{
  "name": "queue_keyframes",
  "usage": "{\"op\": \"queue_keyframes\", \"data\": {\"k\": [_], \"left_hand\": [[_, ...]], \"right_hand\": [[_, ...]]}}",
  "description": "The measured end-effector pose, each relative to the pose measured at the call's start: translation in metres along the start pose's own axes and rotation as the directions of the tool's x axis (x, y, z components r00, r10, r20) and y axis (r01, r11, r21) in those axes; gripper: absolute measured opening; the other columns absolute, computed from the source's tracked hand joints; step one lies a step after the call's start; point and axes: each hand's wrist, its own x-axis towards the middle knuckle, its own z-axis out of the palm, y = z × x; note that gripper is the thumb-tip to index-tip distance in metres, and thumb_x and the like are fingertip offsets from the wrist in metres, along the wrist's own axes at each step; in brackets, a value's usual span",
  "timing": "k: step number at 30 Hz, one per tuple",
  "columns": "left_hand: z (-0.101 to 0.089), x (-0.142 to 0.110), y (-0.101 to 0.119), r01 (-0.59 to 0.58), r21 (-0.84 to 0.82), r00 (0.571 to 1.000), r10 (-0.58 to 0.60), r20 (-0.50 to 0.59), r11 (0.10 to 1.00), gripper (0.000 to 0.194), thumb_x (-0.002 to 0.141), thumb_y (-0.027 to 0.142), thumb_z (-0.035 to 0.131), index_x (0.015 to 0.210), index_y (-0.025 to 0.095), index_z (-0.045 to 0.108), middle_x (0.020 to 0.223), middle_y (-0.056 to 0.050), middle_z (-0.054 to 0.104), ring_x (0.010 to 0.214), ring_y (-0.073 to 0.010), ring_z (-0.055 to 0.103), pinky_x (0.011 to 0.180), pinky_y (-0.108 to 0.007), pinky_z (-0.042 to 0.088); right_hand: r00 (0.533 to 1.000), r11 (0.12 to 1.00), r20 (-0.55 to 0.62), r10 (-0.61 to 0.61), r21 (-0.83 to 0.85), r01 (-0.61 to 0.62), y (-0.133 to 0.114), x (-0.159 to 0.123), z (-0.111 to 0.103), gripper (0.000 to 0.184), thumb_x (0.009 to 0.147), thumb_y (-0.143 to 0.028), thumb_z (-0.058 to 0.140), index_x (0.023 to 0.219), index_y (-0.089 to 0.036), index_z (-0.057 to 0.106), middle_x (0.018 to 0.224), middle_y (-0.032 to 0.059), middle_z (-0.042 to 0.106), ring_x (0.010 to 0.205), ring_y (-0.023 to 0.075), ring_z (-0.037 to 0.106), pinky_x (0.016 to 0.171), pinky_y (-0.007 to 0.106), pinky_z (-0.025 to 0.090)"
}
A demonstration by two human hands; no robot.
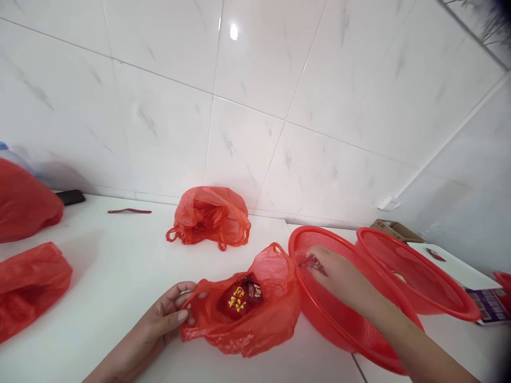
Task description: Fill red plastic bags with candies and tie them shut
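Note:
My left hand (171, 314) pinches the left edge of a red plastic bag (255, 335), which lies with its mouth open on the table. Inside it are a dark red packet with yellow characters (236, 302) and a smaller dark packet (254, 291). Over the near red basket (325, 303), my right hand (329, 268) is closed on a small dark red packet (311, 263). That packet is close to the right side of the bag, and my fingers partly cover it.
Another red plastic bag (211, 213) sits by the tiled wall. Two more red bags lie at far left, near a black object (71, 197) and a thin red strip (130, 211). A second red basket (415, 271) and a cardboard box (397, 230) stand at right.

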Motion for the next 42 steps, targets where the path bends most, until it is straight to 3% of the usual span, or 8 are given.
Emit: {"op": "queue_keyframes", "data": {"k": [7,11,16,20,24,27,36,42], "left_hand": [[-0.002,-0.002,0.001,-0.029,0.027,0.998,0.027,0.057,0.999,0.033,0.077,0.017,0.066,0.107,0.027,0.058,0.101,-0.003,0.062,0.073,-0.0133,0.059,0.071,-0.028,0.048],[-0.004,-0.002,0.002,-0.022,0.024,0.999,0.021,0.045,0.999,0.034,0.078,0.017,0.065,0.110,0.026,0.057,0.109,-0.004,0.062,0.072,-0.0128,0.060,0.072,-0.028,0.049],[-0.001,-0.002,0.006,0.026,0.023,0.999,-0.027,0.032,0.999,0.033,0.078,0.016,0.064,0.108,0.028,0.058,0.114,-0.004,0.062,0.086,-0.0181,0.063,0.081,-0.032,0.050],[-0.002,0.001,0.004,0.043,0.021,0.999,-0.042,-0.024,0.999,0.037,0.075,0.015,0.067,0.108,0.029,0.058,0.110,-0.003,0.064,0.088,-0.0196,0.063,0.080,-0.033,0.052],[-0.003,0.004,0.002,0.037,0.035,0.990,-0.032,-0.134,0.999,0.042,0.068,0.015,0.073,0.107,0.027,0.061,0.098,-0.003,0.066,0.077,-0.0190,0.064,0.073,-0.032,0.055],[-0.002,0.005,0.004,0.038,0.056,0.980,-0.027,-0.196,0.998,0.047,0.067,0.016,0.074,0.110,0.028,0.060,0.107,-0.004,0.064,0.089,-0.0242,0.064,0.077,-0.034,0.056],[0.006,0.009,0.007,-0.021,0.061,0.962,0.037,-0.270,0.998,0.048,0.067,0.013,0.072,0.111,0.028,0.060,0.110,-0.003,0.064,0.083,-0.0200,0.065,0.073,-0.030,0.057],[0.005,0.005,0.008,-0.080,0.033,0.965,0.086,-0.249,0.996,0.049,0.064,0.005,0.071,0.108,0.024,0.060,0.089,-0.001,0.064,0.064,-0.0119,0.061,0.065,-0.026,0.056]], "right_hand": [[0.919,0.926,0.120,-0.376,0.078,0.369,-0.071,0.012,0.025,0.006,0.084,-0.016,0.048,0.086,-0.021,0.050,0.089,-0.0006,0.057,0.072,0.0118,0.053,0.060,0.024,0.038],[0.884,0.938,0.334,-0.328,0.003,0.347,-0.070,0.003,0.070,0.028,0.075,-0.035,0.064,0.098,-0.020,0.058,0.094,0.0043,0.062,0.072,0.0191,0.059,0.057,0.027,0.041],[0.901,0.951,0.318,-0.294,0.001,0.310,-0.059,-0.041,0.114,0.027,0.074,-0.027,0.062,0.100,-0.023,0.060,0.103,0.0057,0.064,0.078,0.0224,0.063,0.063,0.031,0.049],[0.938,0.938,0.009,-0.347,-0.018,0.347,-0.056,-0.071,0.127,0.032,0.073,-0.017,0.059,0.105,-0.022,0.058,0.121,0.0100,0.057,0.092,0.0227,0.062,0.074,0.032,0.052],[0.806,0.934,-0.497,-0.322,-0.029,0.356,-0.049,-0.091,0.117,0.023,0.079,-0.016,0.053,0.101,-0.019,0.058,0.120,0.0130,0.053,0.104,0.0222,0.056,0.086,0.033,0.049],[0.774,0.960,-0.605,-0.187,0.056,0.276,-0.041,-0.103,0.116,0.022,0.081,-0.014,0.051,0.100,-0.020,0.058,0.118,0.0120,0.051,0.106,0.0212,0.053,0.084,0.032,0.050],[0.970,0.974,-0.241,0.021,0.225,0.035,-0.022,-0.100,0.138,0.061,0.084,-0.042,0.053,0.138,-0.021,0.033,0.149,0.0127,0.024,0.134,0.0293,0.029,0.101,0.046,0.040],[0.964,0.938,0.262,-0.035,0.343,-0.059,-0.030,-0.093,0.134,0.059,0.082,-0.046,0.055,0.135,-0.025,0.043,0.146,0.0102,0.034,0.134,0.0293,0.029,0.108,0.047,0.029]]}}
